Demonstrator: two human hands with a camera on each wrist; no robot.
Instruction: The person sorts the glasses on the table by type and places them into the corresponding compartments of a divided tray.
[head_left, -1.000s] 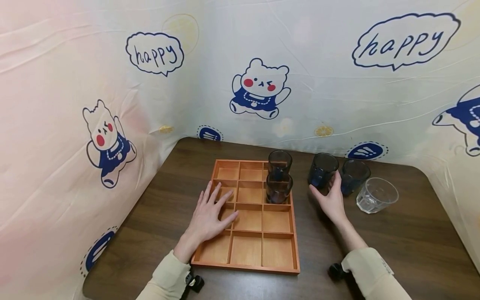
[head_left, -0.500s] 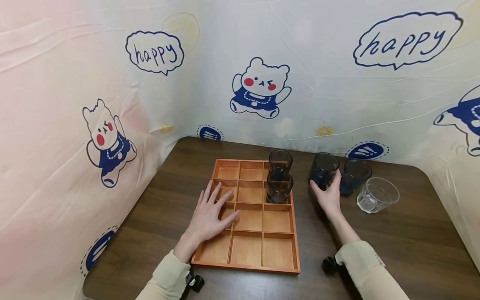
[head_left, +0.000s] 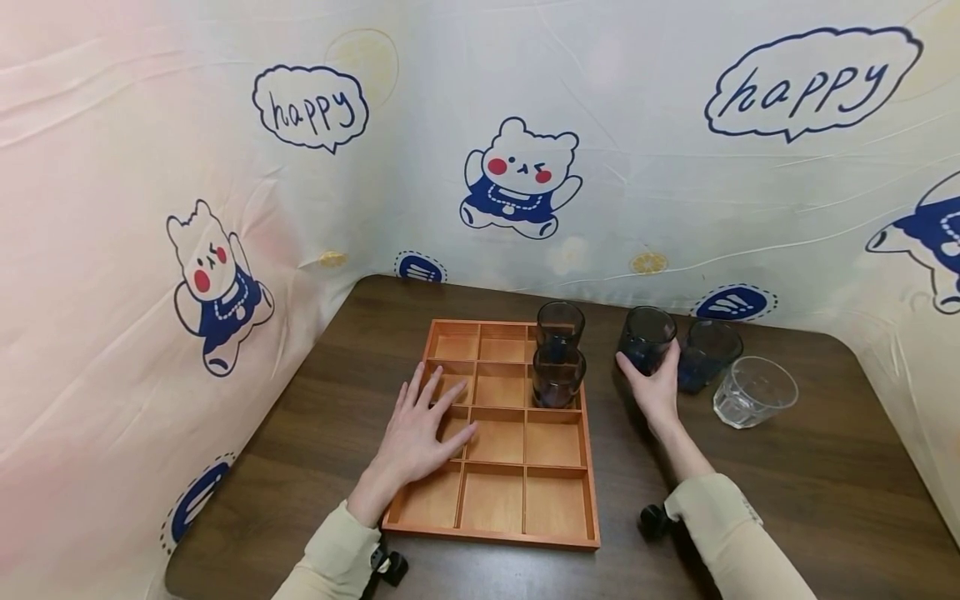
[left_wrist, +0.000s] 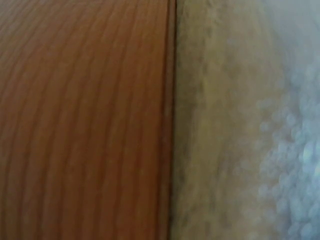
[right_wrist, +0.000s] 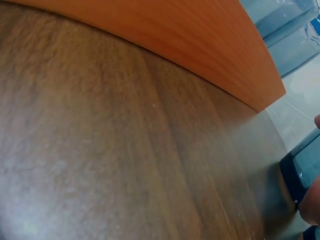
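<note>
My left hand (head_left: 420, 433) lies with fingers spread over the left side of an orange-brown wooden tray (head_left: 491, 535) divided into compartments. Around the lower part of a dark tinted drinking glass (head_left: 647, 333) at the back right, my right hand (head_left: 656, 392) has its thumb and fingers curled. That glass (right_wrist: 306, 162) also shows at the right edge of the right wrist view, with a bit of fingertip on it. Two more dark glasses stand one behind the other in the tray's right column: the rear glass (head_left: 560, 325) and the front glass (head_left: 557, 379).
Just right of the held glass stands another dark glass (head_left: 708, 354), with a clear faceted glass (head_left: 753, 392) beside it. The brown wooden table (head_left: 825, 467) ends at a printed cloth backdrop (head_left: 645, 183). The left wrist view holds only a blurred close-up of the tray's wooden side (left_wrist: 85, 120).
My right forearm has shifted slightly left, and its grip on the dark glass has settled further round the lower part. The left hand and the other glasses stay put.
</note>
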